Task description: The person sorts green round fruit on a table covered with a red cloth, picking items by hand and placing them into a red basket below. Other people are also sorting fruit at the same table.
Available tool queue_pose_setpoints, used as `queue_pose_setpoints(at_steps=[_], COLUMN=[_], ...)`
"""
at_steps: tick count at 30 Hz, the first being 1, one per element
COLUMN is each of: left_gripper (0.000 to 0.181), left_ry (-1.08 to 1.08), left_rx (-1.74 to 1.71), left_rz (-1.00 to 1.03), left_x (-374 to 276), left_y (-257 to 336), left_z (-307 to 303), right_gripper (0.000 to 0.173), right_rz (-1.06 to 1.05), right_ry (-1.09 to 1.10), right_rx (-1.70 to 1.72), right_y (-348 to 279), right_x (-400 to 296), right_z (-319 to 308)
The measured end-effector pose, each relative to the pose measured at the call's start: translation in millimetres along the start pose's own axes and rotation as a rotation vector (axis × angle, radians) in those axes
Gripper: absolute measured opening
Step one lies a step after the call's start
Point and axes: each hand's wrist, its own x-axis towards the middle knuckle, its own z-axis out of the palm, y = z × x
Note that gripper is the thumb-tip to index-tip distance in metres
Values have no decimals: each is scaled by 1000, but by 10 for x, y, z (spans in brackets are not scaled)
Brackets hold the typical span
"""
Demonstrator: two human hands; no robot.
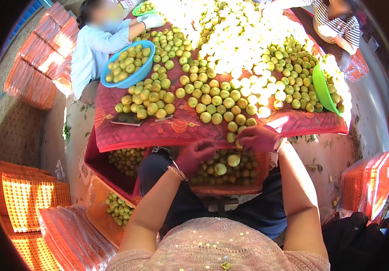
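Both my hands wear dark red gloves. My left hand (196,156) is over the left part of an orange crate of round green-yellow fruit, fingers pointing toward the table's edge; whether it holds anything is hidden. My right hand (259,138) reaches to the front edge of the table, its fingertips at a fruit (238,144) there; the grip is unclear. Between and below the hands, two pale fruits (233,160) show above the darker fruit in the orange crate (228,189). Many more green-brown fruits (216,118) lie on the red patterned cloth (181,135) in front of me.
A phone (127,119) lies at the cloth's front left. A blue basket (128,81) and a green basket (323,88) hold fruit. A dark red crate (113,169) and another orange crate (94,203) stand left of my legs. Two people (94,47) are at the table's sides.
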Motion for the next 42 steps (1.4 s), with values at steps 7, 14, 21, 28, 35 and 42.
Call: queue_pose_setpoints(at_steps=[7,14,21,28,35,42], left_gripper=[43,42,55,52,50,38], left_ry=[460,480,351,409,397,388], left_rx=[141,331,835,1200,938,1089], left_rz=[244,222,495,567,510,526], left_x=[863,1562,1658,1372,1543,1470], left_y=[323,285,-106,276,106,249], left_z=[-510,-771,-1361,-866,-1057,-842], right_gripper=[29,51,45,30,22,26], right_rz=[144,135,77,-187,-360,-88], right_ry=[446,370,349,600,657,750], right_rx=[-306,-483,-550,-842,-1141,-109], right_y=[257,348,239,145,444,261], right_x=[57,215,303,73,222,254], right_z=[-401,-236,-79,447,628,70])
